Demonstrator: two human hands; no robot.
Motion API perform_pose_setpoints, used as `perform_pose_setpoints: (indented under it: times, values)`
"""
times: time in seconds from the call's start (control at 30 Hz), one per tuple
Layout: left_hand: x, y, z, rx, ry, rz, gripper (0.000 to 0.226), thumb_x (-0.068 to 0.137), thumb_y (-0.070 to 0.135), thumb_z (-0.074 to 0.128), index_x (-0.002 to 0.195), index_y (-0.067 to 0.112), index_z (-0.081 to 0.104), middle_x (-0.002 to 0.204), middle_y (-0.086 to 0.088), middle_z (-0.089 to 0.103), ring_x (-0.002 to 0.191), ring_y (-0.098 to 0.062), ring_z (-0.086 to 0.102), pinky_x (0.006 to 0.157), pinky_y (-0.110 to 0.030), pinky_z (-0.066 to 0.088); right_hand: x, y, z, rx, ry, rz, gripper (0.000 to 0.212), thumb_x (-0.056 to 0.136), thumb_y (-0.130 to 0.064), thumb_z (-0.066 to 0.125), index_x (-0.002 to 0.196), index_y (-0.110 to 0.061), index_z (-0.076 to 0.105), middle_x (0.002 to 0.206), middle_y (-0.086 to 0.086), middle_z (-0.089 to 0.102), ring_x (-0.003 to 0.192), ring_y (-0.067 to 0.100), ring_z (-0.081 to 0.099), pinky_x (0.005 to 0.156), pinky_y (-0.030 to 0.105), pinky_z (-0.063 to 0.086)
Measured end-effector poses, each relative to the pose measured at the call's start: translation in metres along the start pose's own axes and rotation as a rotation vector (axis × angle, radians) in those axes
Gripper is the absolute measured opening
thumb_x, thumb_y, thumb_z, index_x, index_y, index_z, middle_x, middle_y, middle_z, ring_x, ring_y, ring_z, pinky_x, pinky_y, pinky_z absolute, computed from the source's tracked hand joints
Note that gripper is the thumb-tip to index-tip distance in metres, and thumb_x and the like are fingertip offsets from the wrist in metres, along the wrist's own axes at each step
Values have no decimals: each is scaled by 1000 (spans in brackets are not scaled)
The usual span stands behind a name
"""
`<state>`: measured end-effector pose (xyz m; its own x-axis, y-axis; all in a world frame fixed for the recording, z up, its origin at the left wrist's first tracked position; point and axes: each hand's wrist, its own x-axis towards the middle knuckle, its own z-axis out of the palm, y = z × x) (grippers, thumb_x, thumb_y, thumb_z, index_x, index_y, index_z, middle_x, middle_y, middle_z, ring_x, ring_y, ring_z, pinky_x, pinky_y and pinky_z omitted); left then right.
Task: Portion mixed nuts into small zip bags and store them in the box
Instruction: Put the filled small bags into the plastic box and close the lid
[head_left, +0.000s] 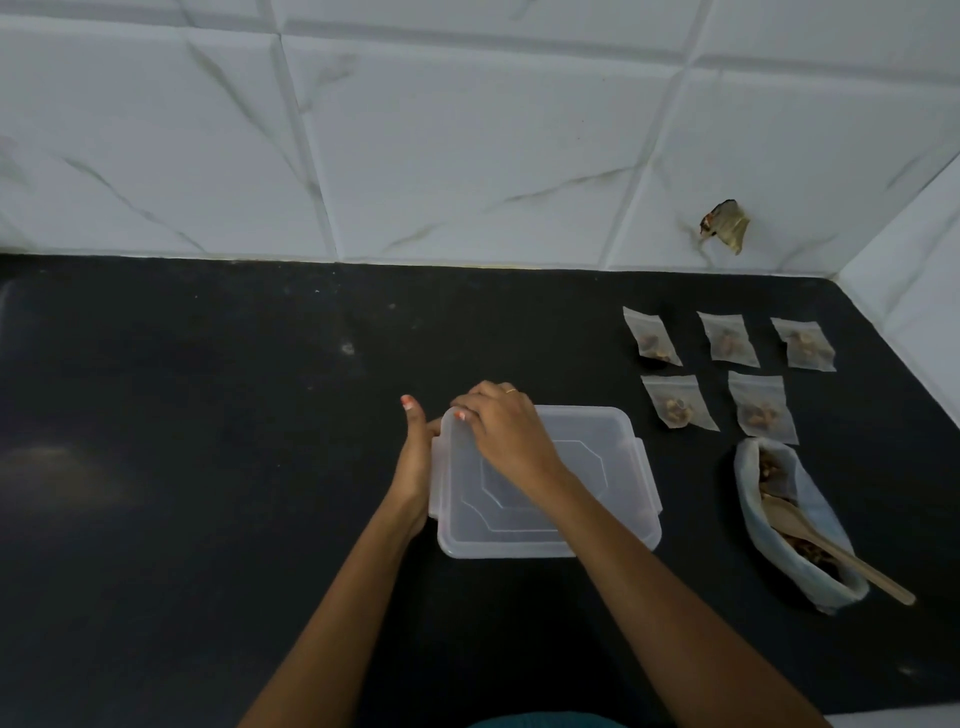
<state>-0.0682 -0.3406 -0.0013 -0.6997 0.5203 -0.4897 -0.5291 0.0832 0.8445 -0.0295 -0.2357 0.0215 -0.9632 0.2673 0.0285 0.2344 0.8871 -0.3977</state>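
Note:
A clear plastic box (587, 467) with its lid on sits at the middle of the black counter. My left hand (415, 457) grips the box's left side, thumb raised. My right hand (498, 426) lies over the lid's far left corner, fingers curled at its edge. Several small zip bags of mixed nuts (727, 369) lie in two rows at the right. Nearer, a larger open bag of nuts (800, 530) holds a wooden spoon (852, 561).
The black counter (208, 467) runs along a white tiled wall (467, 156). A torn hole in the wall covering (724, 224) shows at the right. A side wall closes off the counter's right end.

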Motion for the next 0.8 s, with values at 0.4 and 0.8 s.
perform_pose_setpoints:
  times: [0.4, 0.8]
  values:
    - [0, 0, 1, -64, -44, -15, 81, 87, 67, 5, 91, 13, 65, 86, -18, 65, 80, -27, 63, 80, -41, 50, -4, 2, 7, 40, 309, -143, 18, 71, 2, 70, 89, -2, 70, 85, 12, 65, 77, 25, 64, 69, 34, 51]
    - [-15, 13, 1, 193, 25, 63, 54, 95, 56, 17, 91, 31, 65, 85, -2, 71, 83, -17, 67, 78, -37, 53, -17, 6, -23, 358, 206, 49, 30, 90, -4, 52, 119, -9, 61, 114, 6, 60, 106, 16, 56, 95, 29, 46]
